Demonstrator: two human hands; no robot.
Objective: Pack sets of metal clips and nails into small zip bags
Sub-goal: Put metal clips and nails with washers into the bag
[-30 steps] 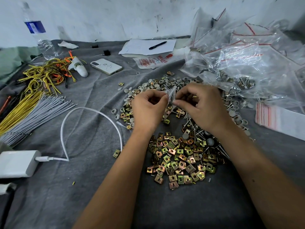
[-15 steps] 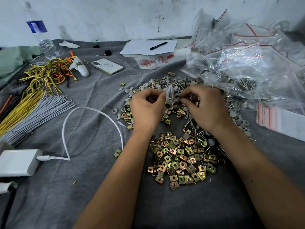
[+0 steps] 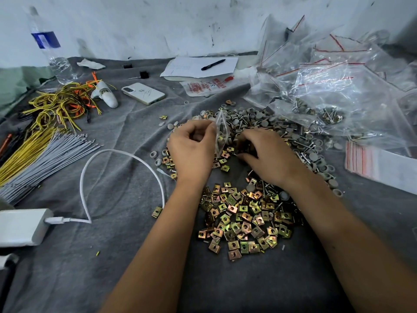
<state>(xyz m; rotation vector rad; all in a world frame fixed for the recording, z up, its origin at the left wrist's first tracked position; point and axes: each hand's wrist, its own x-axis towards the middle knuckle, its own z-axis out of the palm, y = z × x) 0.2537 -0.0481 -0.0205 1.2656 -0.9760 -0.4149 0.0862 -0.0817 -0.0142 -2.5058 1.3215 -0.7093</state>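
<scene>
My left hand (image 3: 191,150) pinches the top of a small clear zip bag (image 3: 222,134), which hangs upright above the parts. My right hand (image 3: 267,154) lies just right of the bag, palm down, fingers curled into the scattered nails and clips; what the fingertips hold is hidden. A heap of square gold metal clips (image 3: 243,220) lies on the grey cloth between my forearms. Nails with grey round caps (image 3: 266,119) spread behind and to the right of my hands.
Filled and empty zip bags (image 3: 334,86) pile at the back right, with a flat stack of bags (image 3: 372,166) at the right. Yellow and grey wires (image 3: 45,141), a phone (image 3: 143,93), a bottle (image 3: 52,48), a charger (image 3: 22,227) with white cable lie left.
My right hand has let go of the bag's mouth and dropped down to the right into the loose parts. My left hand still holds the bag up.
</scene>
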